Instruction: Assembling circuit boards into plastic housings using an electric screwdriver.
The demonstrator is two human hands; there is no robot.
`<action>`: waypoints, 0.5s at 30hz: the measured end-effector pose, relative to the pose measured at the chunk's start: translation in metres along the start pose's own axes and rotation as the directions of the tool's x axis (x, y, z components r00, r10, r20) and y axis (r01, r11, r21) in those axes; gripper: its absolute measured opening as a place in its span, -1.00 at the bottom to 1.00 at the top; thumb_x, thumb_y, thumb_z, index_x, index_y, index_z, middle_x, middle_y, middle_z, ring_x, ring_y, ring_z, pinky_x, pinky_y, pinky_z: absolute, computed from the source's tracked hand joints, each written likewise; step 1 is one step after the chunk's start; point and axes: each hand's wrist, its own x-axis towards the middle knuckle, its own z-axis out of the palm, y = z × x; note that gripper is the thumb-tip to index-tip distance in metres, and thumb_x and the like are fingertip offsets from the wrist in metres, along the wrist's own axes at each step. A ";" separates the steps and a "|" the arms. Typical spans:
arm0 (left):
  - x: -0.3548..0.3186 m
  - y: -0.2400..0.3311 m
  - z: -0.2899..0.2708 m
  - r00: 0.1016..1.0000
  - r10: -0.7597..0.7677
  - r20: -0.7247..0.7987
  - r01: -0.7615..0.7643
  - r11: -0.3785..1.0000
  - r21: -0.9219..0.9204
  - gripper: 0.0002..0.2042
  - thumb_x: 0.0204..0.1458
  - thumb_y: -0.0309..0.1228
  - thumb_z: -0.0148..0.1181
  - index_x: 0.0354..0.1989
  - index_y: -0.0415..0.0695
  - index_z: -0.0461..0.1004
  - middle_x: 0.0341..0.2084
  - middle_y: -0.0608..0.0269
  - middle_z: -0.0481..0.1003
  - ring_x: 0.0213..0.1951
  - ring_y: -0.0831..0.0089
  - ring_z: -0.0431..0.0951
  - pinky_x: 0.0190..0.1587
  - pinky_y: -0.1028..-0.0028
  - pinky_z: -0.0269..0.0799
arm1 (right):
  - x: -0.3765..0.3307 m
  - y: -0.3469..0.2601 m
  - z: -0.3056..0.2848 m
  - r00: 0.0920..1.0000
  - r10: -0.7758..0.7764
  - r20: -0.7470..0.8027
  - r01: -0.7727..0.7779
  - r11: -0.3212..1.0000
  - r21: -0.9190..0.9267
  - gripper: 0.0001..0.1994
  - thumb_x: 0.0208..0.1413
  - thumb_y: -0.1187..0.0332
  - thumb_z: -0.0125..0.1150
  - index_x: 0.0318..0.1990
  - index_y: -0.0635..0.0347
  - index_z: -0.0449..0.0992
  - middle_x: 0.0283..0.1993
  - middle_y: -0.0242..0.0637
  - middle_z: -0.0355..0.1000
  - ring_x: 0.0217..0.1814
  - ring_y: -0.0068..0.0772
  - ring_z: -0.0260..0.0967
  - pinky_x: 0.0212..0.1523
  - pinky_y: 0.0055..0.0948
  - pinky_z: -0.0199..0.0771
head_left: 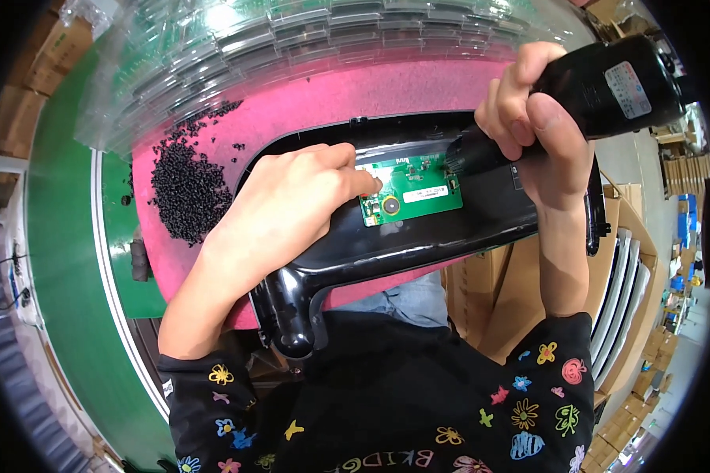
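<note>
In the head view, the right hand [538, 126] wraps around a black power screwdriver [592, 87], its tip at the right end of a green circuit board [422, 209] lying in a black plastic housing [481, 225]. The left hand [288, 189], fingers bent, touches the board's left end; whether it pinches anything, I cannot tell. Small black screws [183, 189] lie heaped on the pink mat [355, 93], left of the housing.

Passage is available over bare pink mat [347, 93] between the clear trays [315, 35] and black casing [418, 243]. The right hand [558, 150] and black power tool [588, 87] overhang its right end; a pile of small black parts [183, 185] obstructs its left.
</note>
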 end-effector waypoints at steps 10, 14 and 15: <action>0.003 0.000 0.001 0.999 -0.023 0.039 0.024 0.999 -0.032 -0.67 -0.17 -0.69 0.14 -0.19 -0.15 0.62 -0.42 0.17 0.49 -0.33 0.13 0.56 -0.32 0.23 0.44 | -0.003 -0.002 0.013 0.992 -0.017 -0.123 -0.010 0.977 -0.214 -0.70 0.16 0.29 0.14 -0.02 0.20 0.32 -0.61 -0.47 0.16 -0.65 -0.62 0.06 -0.52 -0.51 0.13; 0.001 -0.005 0.006 1.000 -0.013 0.020 0.014 0.999 -0.048 -0.69 -0.15 -0.68 0.12 -0.20 -0.16 0.62 -0.40 0.17 0.50 -0.30 0.12 0.57 -0.26 0.24 0.47 | -0.005 -0.003 0.007 0.996 -0.050 -0.081 0.045 0.998 -0.052 -0.70 0.07 0.50 0.24 -0.05 0.35 0.38 -0.52 -0.36 0.36 -0.64 -0.56 0.27 -0.59 -0.54 0.25; 0.001 -0.006 0.007 0.999 -0.022 0.034 0.024 0.999 -0.038 -0.68 -0.15 -0.68 0.11 -0.20 -0.15 0.62 -0.38 0.17 0.51 -0.29 0.13 0.57 -0.25 0.25 0.48 | -0.007 -0.005 0.009 0.996 -0.048 -0.074 0.048 0.999 0.003 -0.67 0.06 0.51 0.24 -0.02 0.35 0.35 -0.54 -0.37 0.34 -0.65 -0.55 0.25 -0.58 -0.53 0.26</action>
